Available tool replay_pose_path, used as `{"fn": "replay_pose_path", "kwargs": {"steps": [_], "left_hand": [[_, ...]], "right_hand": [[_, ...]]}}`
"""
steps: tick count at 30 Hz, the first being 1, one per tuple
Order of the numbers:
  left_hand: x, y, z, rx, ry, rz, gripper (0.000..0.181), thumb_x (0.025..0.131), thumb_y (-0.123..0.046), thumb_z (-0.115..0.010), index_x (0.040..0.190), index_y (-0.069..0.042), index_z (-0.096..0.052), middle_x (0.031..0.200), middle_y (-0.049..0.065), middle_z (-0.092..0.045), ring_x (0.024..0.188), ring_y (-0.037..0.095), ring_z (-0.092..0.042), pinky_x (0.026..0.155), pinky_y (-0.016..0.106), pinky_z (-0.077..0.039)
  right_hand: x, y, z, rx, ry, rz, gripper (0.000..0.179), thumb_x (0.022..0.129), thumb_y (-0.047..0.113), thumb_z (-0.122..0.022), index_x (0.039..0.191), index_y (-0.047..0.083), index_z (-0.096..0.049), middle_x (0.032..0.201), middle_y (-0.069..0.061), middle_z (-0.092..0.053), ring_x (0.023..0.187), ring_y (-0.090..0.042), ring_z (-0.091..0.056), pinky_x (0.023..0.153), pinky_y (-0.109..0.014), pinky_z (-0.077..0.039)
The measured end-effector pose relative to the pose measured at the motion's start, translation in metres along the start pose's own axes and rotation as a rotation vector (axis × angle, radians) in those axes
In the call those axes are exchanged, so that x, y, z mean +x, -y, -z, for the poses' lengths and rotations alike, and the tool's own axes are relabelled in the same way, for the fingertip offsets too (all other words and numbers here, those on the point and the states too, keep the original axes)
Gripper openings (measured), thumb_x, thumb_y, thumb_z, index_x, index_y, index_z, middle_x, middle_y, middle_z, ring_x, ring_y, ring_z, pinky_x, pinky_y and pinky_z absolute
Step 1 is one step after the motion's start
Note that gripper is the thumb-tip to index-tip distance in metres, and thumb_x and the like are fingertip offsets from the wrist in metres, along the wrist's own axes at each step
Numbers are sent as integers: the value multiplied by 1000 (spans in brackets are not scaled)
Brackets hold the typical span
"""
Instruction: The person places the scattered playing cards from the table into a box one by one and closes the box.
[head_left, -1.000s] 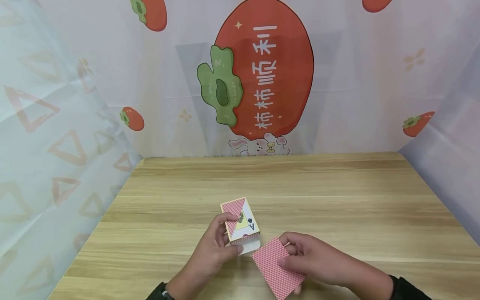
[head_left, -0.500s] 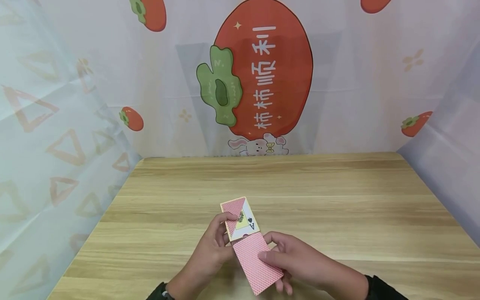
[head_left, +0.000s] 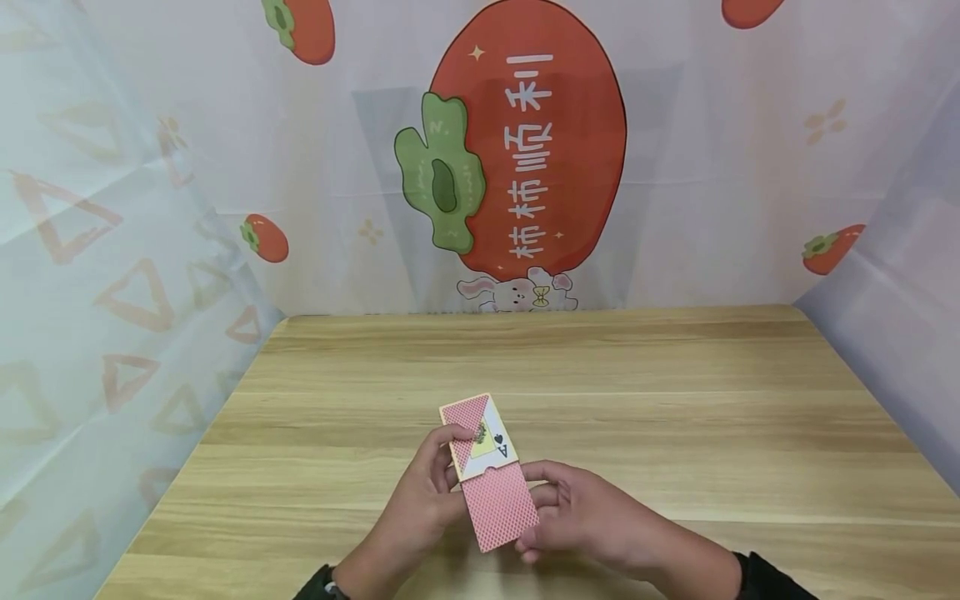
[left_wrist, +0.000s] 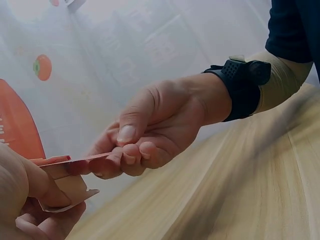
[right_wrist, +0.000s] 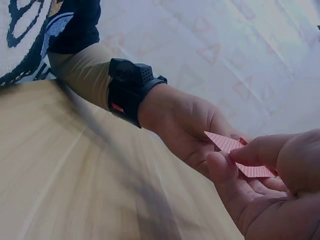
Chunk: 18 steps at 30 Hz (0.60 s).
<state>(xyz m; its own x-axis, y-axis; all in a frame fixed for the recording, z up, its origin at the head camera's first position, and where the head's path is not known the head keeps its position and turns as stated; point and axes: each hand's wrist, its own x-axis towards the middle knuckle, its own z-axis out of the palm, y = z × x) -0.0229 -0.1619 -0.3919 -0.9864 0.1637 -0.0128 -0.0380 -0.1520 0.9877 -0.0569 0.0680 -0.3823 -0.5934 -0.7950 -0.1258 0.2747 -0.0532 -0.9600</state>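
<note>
My left hand (head_left: pixel 427 487) grips a card box (head_left: pixel 501 433), printed in red pattern and white with an ace of spades, its open end toward me. Partly inside that end is a red-backed playing card (head_left: pixel 501 507), its upper part hidden by the box. My right hand (head_left: pixel 585 517) holds the card at its lower right edge with thumb and fingers. The left wrist view shows the box's white flap (left_wrist: pixel 77 200) below the card. In the right wrist view, the right thumb lies over the patterned back of the card (right_wrist: pixel 255 171).
Both hands are over a light wooden tabletop (head_left: pixel 675 400). A white cloth backdrop (head_left: pixel 720 183) with persimmon prints rises at its far edge, and patterned cloth (head_left: pixel 135 400) hangs along the left side. Dark straps with small cameras (left_wrist: pixel 240 75) sit on the wrists.
My right hand has moved left, bringing the card to the box's open end and sliding it partway in. The left hand and the box stay nearly still.
</note>
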Motion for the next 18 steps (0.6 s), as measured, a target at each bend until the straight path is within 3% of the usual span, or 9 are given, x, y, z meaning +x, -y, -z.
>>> {"fn": "replay_pose_path", "kwargs": {"steps": [3, 10, 15, 18], "left_hand": [[0, -1, 0, -1, -4, -2, 66, 81, 17, -62, 134, -9, -34, 144, 20, -38, 122, 33, -51, 90, 36, -55], [0, -1, 0, -10, -5, 4, 67, 81, 18, -62, 135, -10, -34, 142, 21, -39, 120, 33, -52, 88, 36, -56], [0, -2, 1, -15, -13, -4, 66, 81, 17, -62, 134, -9, -34, 141, 22, -40, 120, 33, -53, 88, 37, -56], [-1, -2, 1, -20, -12, -2, 67, 80, 17, -63, 134, -9, -34, 140, 22, -40, 119, 33, -54, 87, 37, -56]], "right_hand": [[0, 2, -1, -88, -35, 26, 58, 84, -1, -71, 136, -3, -44, 106, -21, -66, 84, -28, -67, 74, -36, -60], [-3, 4, -4, -621, -163, 165, 51, 83, 35, -78, 127, 23, -57, 91, 5, -69, 75, -12, -63, 64, -28, -56], [-4, 5, -4, -749, -152, 227, 54, 80, 40, -79, 127, 30, -55, 93, 10, -67, 73, -8, -60, 59, -25, -54], [-3, 5, -4, -836, -200, 263, 48, 82, 43, -76, 122, 27, -55, 92, 12, -64, 70, -5, -58, 55, -22, -52]]}}
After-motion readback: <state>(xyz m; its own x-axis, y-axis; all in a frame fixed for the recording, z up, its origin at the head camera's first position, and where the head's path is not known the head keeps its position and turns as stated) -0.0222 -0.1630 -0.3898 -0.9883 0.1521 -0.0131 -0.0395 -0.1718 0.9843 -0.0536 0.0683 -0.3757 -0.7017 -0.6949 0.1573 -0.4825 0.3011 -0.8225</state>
